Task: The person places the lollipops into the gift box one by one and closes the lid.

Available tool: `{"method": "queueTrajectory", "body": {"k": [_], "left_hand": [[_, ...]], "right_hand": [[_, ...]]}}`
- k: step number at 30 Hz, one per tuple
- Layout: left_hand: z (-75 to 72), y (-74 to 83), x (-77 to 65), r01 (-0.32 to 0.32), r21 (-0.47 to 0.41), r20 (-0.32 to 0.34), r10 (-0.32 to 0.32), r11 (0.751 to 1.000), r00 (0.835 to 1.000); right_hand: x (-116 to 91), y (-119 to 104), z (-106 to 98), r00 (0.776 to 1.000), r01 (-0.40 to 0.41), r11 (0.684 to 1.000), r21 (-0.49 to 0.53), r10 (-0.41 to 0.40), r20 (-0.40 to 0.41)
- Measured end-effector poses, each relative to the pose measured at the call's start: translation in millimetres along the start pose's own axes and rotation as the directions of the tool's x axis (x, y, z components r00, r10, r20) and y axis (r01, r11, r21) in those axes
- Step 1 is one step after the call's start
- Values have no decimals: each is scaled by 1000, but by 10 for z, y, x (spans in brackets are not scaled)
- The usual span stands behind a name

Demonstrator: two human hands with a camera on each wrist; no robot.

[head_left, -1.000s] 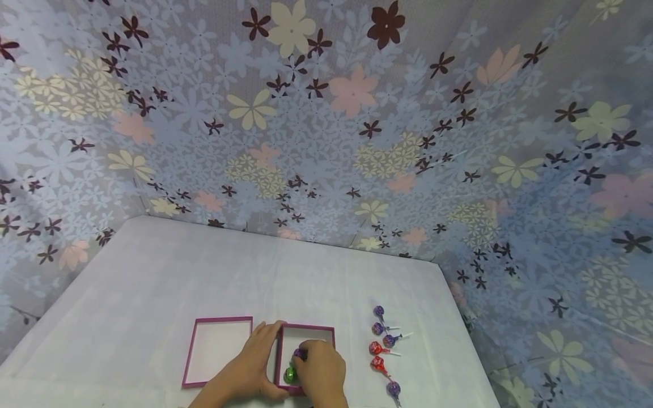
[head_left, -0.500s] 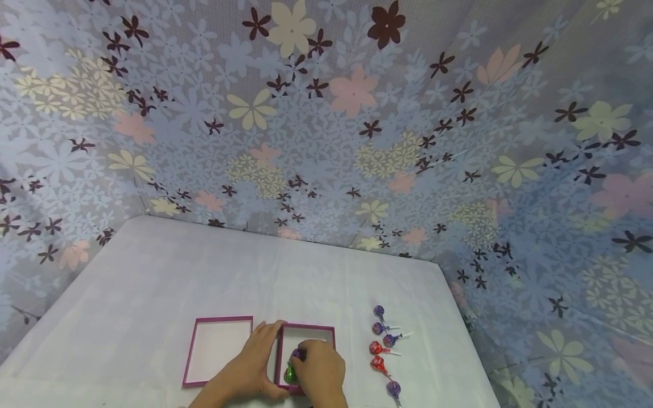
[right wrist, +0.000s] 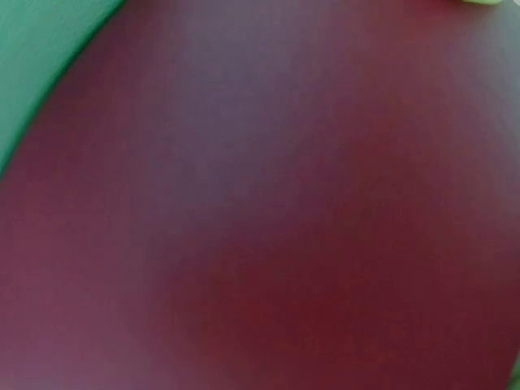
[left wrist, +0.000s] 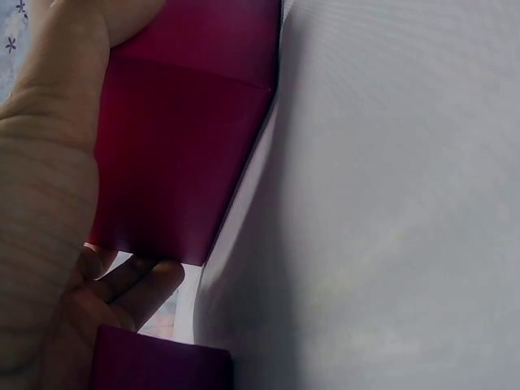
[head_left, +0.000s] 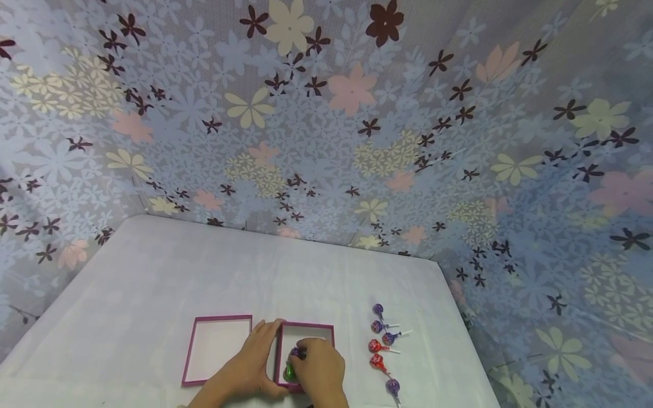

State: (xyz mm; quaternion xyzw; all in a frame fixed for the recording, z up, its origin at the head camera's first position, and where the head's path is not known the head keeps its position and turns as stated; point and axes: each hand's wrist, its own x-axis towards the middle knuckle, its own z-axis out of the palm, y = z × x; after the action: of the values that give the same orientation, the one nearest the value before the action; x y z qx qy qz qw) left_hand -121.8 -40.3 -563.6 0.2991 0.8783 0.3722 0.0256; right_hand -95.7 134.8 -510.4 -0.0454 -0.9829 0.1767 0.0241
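Observation:
A white-lined box with a magenta rim stands near the front of the table in the head view. My left hand holds its left side, fingers at the far corner and thumb at the near one. The left wrist view shows the box's magenta outer wall within that grasp. Inside the box, my right hand pinches a purple-wrapped lollipop; its stick is hidden. A green-wrapped lollipop lies just nearer, partly covered by the fingers. Blurred dark red fills the right wrist view.
Left of the left hand lies a second magenta-rimmed tray. To the right, purple lollipops and red lollipops lie in a loose column on the white table. A flowered cloth hangs behind and at the sides.
The purple lollipop has shifted slightly left in the box with the right fingertips, covering more of the green one. The left hand and box stay in place.

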Motion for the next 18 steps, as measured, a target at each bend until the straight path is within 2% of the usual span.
{"method": "queueTrajectory", "body": {"k": [7,12,18], "left_hand": [[18,-18,5,-9,-19,-5,9,1000,1000],[6,-15,8,-17,-34,-2,17,999,1000],[1,7,5,3,-34,12,-3,999,1000]], "right_hand": [[-32,39,-24,998,43,996,75,-39,-48],[-45,47,-76,998,34,992,118,-27,-63],[-65,71,-116,998,19,988,153,-9,-63]]}}
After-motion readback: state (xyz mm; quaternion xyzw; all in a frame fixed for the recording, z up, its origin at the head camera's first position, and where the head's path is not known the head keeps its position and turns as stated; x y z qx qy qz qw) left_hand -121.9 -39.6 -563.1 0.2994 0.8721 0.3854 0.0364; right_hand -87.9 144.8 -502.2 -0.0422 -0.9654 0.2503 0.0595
